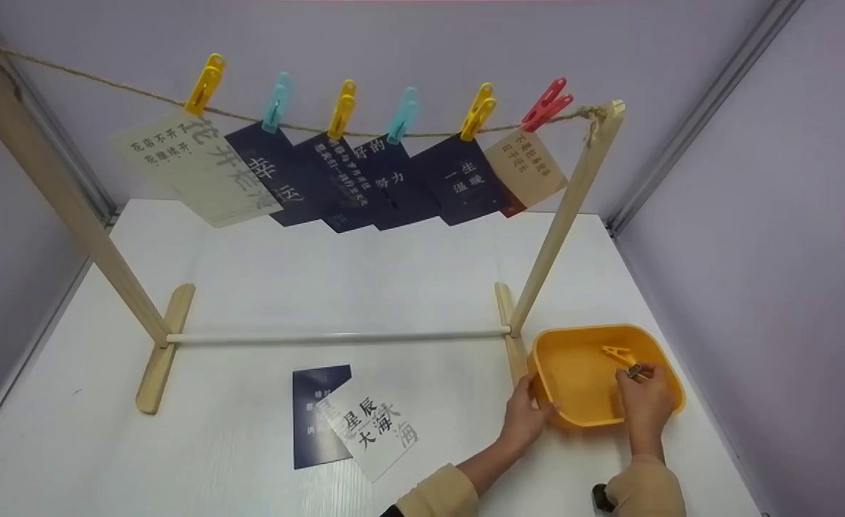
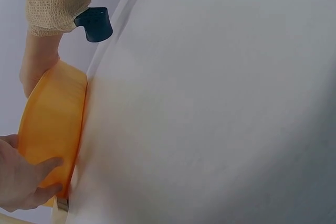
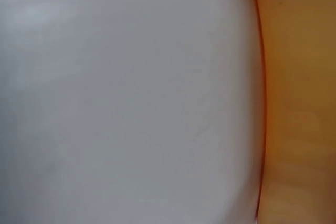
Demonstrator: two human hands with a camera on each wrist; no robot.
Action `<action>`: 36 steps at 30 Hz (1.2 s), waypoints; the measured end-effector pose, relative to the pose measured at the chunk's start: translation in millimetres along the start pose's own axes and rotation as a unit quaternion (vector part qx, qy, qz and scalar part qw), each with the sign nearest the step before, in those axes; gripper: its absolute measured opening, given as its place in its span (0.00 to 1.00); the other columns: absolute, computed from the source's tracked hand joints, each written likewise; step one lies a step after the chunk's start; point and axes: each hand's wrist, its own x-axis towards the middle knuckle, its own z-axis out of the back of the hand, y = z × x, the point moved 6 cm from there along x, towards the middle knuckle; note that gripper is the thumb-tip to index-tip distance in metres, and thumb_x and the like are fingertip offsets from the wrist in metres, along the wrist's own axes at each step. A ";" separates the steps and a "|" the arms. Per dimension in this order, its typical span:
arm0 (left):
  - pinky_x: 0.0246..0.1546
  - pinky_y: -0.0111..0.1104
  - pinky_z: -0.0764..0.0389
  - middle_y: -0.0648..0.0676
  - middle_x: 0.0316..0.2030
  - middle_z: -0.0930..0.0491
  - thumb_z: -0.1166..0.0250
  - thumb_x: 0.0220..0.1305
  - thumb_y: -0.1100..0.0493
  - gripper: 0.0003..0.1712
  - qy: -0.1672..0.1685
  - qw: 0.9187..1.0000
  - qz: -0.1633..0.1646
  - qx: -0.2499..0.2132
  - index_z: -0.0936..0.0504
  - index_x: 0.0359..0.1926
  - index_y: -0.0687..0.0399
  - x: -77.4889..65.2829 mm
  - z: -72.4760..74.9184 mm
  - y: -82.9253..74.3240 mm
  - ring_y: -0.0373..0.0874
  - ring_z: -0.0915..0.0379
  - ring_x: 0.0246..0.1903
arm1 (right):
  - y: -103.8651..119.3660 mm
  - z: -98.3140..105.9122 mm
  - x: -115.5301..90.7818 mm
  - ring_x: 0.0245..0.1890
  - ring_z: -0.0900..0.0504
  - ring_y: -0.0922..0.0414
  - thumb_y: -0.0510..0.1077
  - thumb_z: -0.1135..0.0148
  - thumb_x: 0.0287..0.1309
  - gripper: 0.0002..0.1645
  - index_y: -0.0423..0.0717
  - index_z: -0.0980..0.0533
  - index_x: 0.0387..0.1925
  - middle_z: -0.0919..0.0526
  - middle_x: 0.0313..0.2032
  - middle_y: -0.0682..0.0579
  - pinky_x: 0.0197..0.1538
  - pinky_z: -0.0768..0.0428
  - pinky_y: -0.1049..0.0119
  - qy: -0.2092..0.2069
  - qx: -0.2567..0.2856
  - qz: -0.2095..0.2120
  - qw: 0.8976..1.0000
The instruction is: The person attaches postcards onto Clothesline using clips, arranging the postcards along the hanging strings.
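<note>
A yellow plastic basin (image 1: 587, 413) stands on the right of the white table. My left hand (image 1: 526, 416) holds its near left corner from outside; in the left wrist view that hand (image 2: 23, 179) has spread fingers against the orange-looking wall. Over the basin, my right hand (image 1: 645, 395) pinches a yellow clothespin (image 1: 617, 353) with a metal spring; my fingers cover part of it. The right wrist view shows only the basin wall (image 3: 299, 98) and table, no hand. Several cards hang on a twine line (image 1: 106, 80), clipped by yellow, blue and red clothespins (image 1: 548, 105).
A wooden frame with a left post (image 1: 85, 215), a right post (image 1: 558, 230) and a white crossbar (image 1: 336, 337) holds the line. A white card (image 1: 372, 431) overlaps a dark blue card (image 1: 314, 445) on the table. Walls rise at the back and sides.
</note>
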 end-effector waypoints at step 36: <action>0.48 0.31 0.40 0.49 0.50 0.37 0.37 0.43 0.61 0.33 0.048 0.995 0.022 0.080 0.39 0.53 0.57 -0.1 7.0 -6.5 0.39 0.43 0.51 | 1.6 1.0 -3.8 0.28 0.25 0.53 0.49 0.40 0.41 0.20 0.40 0.32 0.33 0.23 0.27 0.45 0.33 0.31 0.64 -0.023 -0.003 0.037 0.999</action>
